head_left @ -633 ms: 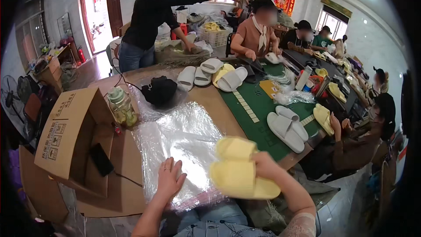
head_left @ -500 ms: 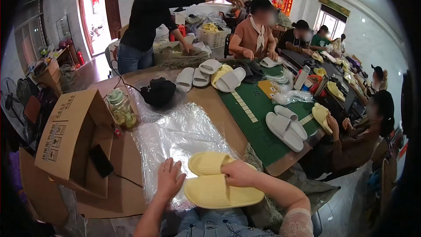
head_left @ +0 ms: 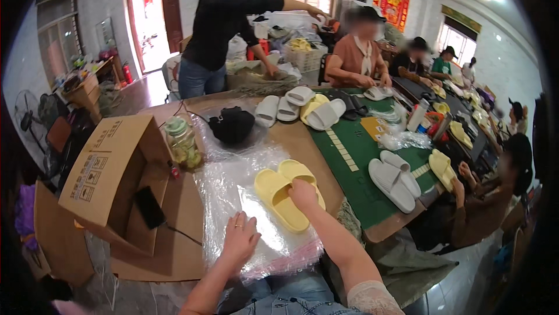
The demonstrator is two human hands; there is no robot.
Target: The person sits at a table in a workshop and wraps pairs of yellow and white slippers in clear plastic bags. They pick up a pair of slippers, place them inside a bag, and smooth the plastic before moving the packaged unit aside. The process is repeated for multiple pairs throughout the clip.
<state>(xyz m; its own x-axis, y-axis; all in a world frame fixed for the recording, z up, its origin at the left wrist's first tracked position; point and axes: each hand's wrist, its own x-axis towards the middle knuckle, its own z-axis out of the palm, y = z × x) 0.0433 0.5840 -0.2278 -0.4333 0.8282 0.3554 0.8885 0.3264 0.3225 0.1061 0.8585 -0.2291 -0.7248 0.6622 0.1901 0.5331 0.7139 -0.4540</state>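
A pair of yellow slippers point(head_left: 278, 198) is over a stack of clear plastic bags point(head_left: 230, 189), with the toe ends pointing away from me. My right hand point(head_left: 304, 195) grips the pair where the two slippers meet, its fingers closed and partly hidden by the straps. Flat on the bags, my left hand point(head_left: 240, 237) lies with fingers stretched out, to the left of the slippers and holding nothing. The pink-edged ends point(head_left: 291, 264) of the bags lie at the table edge close to my body.
An open cardboard box point(head_left: 110, 169) with a black phone point(head_left: 149, 207) stands left, beside a lidded jar point(head_left: 184, 143). A black cap point(head_left: 232, 125) sits beyond the bags. Grey slippers point(head_left: 393, 184) rest on the green mat point(head_left: 349, 184); co-workers sit right, and one person point(head_left: 215, 35) stands opposite.
My right hand has moved the yellow slippers forward from the near edge over the bags and turned them so the toes point away. My left hand stays on the bags.
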